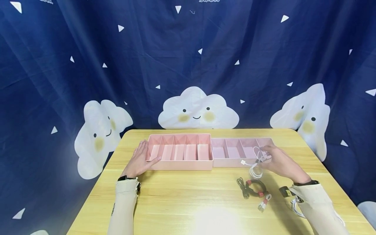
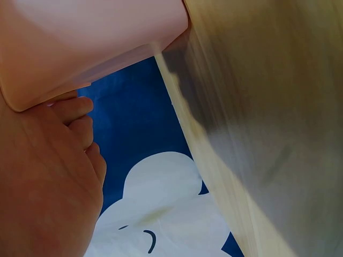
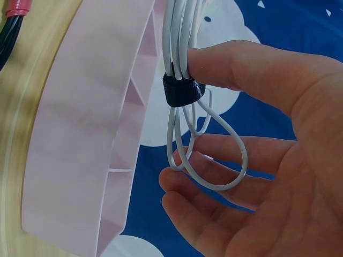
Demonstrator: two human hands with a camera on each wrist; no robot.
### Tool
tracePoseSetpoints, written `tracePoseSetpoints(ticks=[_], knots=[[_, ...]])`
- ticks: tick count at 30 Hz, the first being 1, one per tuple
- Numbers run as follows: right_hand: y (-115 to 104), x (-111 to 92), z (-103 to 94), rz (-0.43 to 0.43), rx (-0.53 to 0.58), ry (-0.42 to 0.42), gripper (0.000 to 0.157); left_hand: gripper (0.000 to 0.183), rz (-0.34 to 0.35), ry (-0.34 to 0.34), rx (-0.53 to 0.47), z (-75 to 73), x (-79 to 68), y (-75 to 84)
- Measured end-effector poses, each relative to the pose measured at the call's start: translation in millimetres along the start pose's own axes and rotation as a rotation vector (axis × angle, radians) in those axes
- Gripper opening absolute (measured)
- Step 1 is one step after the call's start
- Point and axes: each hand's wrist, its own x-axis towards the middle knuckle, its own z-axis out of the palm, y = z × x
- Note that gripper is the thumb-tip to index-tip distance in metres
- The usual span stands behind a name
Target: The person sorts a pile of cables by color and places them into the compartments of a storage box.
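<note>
My right hand (image 1: 280, 163) pinches a bundled white charging cable (image 1: 256, 168) over the right end of the lilac divided box (image 1: 229, 162). In the right wrist view, a black strap (image 3: 184, 90) wraps the cable's coils, with the thumb against them and loops hanging near the fingers. A white plug end (image 1: 243, 162) sticks out to the left of the bundle. My left hand (image 1: 140, 161) rests at the left end of the pink divided box (image 1: 182, 165), its thumb stretched along the front wall. Both boxes stand side by side, their visible compartments bare.
In front of the lilac box lie a thin black cable (image 1: 242, 188), a black coiled cable with red straps (image 1: 265, 187) and a small white cable with a red strap (image 1: 264, 203). More white cable (image 1: 296, 209) lies by the right forearm. A dark blue curtain (image 1: 188, 58) hangs behind the table.
</note>
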Motion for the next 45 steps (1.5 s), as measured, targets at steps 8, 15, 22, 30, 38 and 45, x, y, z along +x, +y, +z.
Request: tracePoseSetpoints(ticks=[8,15,22,30,38,45], knots=[[-3,5,-1.0,-0.001,-0.003,-0.007,0.066,0.116,-0.001,0.000,-0.009,1.1,0.7,-1.7],[-7,8,-2.5,0.027,0.011,-0.028,0.072,0.116,-0.001,0.011,-0.027,1.2,1.0,-0.9],[-10,11,-2.6,0.029,0.020,-0.027,0.068,0.116,-0.011,-0.004,-0.023,1.5,1.3,-1.6],[-12,15,-3.0,0.005,0.011,-0.012,0.068,0.115,0.002,0.013,-0.018,3.5,3.0,-4.2],[-16,22,-4.4,-0.018,0.001,-0.006,0.063,0.113,0.002,0.014,-0.016,3.4,2.7,-4.4],[-18,26,-5.5,-0.029,-0.006,0.000,0.060,0.113,0.007,0.015,-0.020,3.4,3.1,-5.1]])
